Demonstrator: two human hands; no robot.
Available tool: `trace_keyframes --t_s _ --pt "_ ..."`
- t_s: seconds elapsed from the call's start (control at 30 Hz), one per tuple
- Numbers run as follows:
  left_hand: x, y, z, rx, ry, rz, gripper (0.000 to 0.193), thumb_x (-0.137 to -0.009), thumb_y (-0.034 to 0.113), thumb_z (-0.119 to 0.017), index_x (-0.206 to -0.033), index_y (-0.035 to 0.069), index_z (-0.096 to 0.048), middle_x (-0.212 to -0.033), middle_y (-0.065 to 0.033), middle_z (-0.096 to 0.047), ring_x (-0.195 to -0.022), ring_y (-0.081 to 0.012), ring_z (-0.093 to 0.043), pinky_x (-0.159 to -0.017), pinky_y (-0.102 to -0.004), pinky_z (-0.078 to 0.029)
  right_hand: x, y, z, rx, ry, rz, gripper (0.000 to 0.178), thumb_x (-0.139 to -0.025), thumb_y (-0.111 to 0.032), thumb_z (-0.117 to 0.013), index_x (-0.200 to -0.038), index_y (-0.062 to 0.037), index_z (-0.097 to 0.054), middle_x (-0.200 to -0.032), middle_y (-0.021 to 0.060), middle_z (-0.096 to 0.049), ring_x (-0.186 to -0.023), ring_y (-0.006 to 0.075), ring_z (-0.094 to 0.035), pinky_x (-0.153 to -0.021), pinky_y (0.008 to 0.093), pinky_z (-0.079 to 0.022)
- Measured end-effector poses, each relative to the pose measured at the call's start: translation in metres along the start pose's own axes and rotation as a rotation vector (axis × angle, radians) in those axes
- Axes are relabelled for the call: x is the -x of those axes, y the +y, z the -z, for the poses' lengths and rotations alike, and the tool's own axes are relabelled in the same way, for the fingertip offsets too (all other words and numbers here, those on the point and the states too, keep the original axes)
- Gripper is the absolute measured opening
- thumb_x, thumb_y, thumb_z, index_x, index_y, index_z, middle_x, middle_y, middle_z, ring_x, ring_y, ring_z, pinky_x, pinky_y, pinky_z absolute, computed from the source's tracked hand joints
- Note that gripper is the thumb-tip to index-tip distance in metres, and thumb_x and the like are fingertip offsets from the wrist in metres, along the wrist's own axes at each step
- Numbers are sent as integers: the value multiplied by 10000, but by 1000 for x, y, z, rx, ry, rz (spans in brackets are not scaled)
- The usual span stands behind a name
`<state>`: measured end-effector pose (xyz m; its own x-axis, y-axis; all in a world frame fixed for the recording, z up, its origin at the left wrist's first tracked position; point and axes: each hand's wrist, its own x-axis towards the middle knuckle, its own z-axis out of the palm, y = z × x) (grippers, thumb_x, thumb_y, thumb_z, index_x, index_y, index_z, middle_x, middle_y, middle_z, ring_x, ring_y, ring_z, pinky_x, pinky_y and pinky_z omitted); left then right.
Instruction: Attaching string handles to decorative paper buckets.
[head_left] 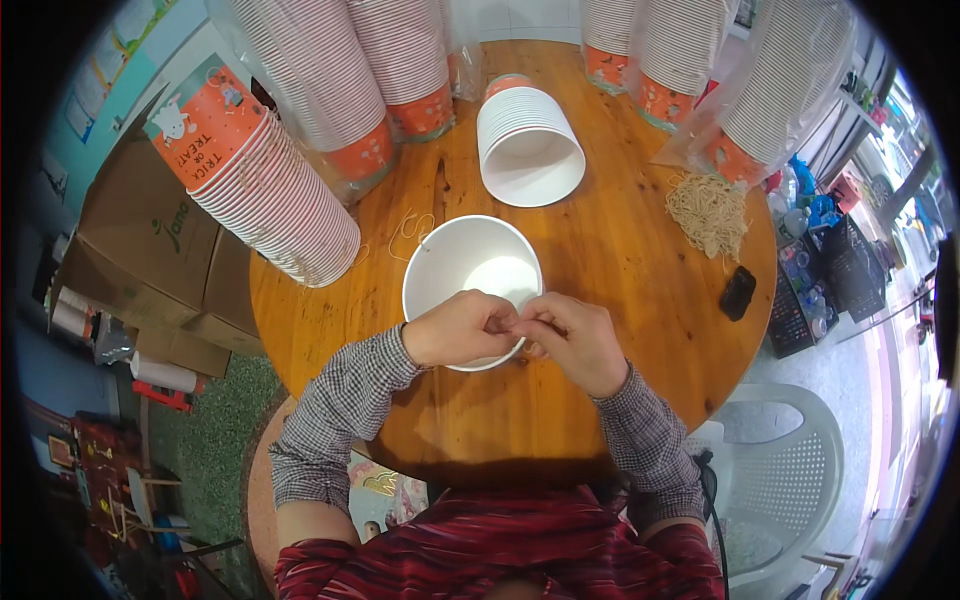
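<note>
A white paper bucket [445, 265] stands on the wooden table with its open mouth facing up. Over its near right rim, my left hand [462, 328] and my right hand [575, 342] meet fingertip to fingertip, both pinched closed. Whatever lies between the fingers is too small to make out. A thin beige cord [408, 228] loops by the bucket's far left rim. Beyond it, a short stack of white buckets [530, 150] lies on its side, mouths toward me.
At left a tall bucket stack [285, 205] with orange printed sides leans over the table [640, 290]. Bagged bucket stacks [365, 150] line the far edge. A heap of beige cords [708, 215] and a small black object [738, 292] lie at right, above a plastic chair [780, 470].
</note>
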<state>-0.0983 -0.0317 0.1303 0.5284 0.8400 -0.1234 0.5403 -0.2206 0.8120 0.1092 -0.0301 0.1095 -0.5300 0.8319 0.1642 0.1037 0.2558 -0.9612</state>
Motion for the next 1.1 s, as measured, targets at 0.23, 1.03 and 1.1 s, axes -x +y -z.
trace_keyframes --t_s 0.23,1.03,1.1 --pt "-1 -15 12 252 -115 59 79 -897 62 -541 -958 11 -548 -859 -15 -596 -796 -94 -578 -753 -235 -462 -5 10 7 -74 7 -38 198 -889 -60 -641 -1067 1 -583 -764 61 -601 -637 105 -608 -586 252 -510" --pt "14 0 6 761 166 6 99 -982 116 -457 -938 43 -507 -1015 -129 -631 -757 -117 -605 -791 -263 -486 4 53 13 16 36 6 259 -814 -89 -713 -1042 -22 -609 -961 41 -539 -755 98 -564 -637 244 -484" --pt "15 2 4 856 153 77 112 -989 117 -432 -961 28 -494 -1001 -119 -631 -759 -114 -607 -814 -261 -484 7 53 2 -23 66 58 251 -804 -74 -717 -1027 -27 -610 -954 45 -537 -762 116 -577 -611 245 -479"
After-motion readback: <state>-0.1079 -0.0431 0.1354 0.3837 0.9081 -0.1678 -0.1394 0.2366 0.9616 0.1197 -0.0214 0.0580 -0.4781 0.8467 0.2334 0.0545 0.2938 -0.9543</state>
